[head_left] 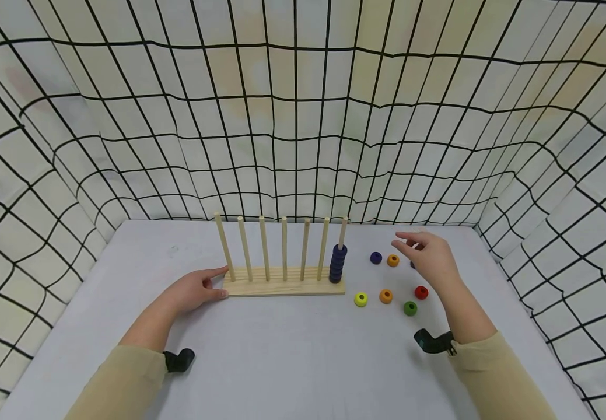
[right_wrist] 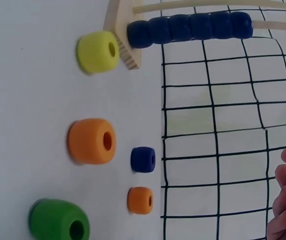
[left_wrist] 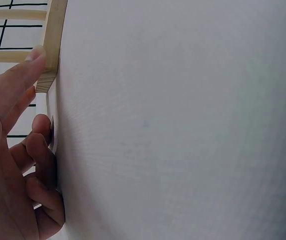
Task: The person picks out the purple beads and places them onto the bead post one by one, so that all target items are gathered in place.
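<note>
A wooden peg rack stands on the white table, with a row of upright pegs. Several dark blue beads are stacked on its rightmost peg, whose top shows above them. My left hand holds the rack's left end between thumb and index finger; the thumb lies on the base's corner in the left wrist view. Over the loose beads on the right hovers my right hand, thumb and index finger apart with nothing between them. Beneath it a dark blue bead is partly hidden.
Right of the rack lie a yellow bead, an orange bead, a green bead and a red bead. Farther back are another blue bead and orange bead. Black netting surrounds the table's back and sides.
</note>
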Motion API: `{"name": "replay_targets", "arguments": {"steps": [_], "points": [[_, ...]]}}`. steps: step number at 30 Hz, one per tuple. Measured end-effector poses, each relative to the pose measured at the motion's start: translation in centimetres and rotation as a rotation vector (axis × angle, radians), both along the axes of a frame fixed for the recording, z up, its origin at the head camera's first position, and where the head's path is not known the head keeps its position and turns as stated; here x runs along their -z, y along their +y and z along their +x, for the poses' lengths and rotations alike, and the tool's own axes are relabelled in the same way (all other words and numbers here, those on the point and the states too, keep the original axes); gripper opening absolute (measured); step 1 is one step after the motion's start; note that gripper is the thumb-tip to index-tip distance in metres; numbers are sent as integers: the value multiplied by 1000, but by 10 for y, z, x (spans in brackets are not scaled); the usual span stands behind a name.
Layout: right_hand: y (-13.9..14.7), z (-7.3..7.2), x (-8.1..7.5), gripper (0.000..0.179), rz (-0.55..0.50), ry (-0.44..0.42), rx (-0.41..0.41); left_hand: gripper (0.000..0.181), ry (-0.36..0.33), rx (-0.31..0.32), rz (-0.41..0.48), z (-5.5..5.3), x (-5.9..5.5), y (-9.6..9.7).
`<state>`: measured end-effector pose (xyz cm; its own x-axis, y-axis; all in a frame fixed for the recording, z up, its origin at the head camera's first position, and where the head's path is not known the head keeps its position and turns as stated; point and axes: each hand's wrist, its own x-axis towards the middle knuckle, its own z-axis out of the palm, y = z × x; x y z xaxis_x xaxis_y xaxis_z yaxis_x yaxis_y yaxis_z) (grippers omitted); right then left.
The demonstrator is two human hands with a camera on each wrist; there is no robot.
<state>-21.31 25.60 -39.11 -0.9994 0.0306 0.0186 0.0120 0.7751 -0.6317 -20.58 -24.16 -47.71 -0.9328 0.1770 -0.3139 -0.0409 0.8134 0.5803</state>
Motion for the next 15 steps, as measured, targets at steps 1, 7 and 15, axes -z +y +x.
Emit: {"name": "replay_targets", "arguments": {"steps": [1,7,15], "points": [[1,0,1,51,6,-4,2,72,-1,-2,-1,0,0,0],[9,-3,11,51,23,-29,17,72,-7,-1,7,3,-1,1],[24,-9,28,52,23,-74,35,72,3,7,11,2,-2,1]]}}
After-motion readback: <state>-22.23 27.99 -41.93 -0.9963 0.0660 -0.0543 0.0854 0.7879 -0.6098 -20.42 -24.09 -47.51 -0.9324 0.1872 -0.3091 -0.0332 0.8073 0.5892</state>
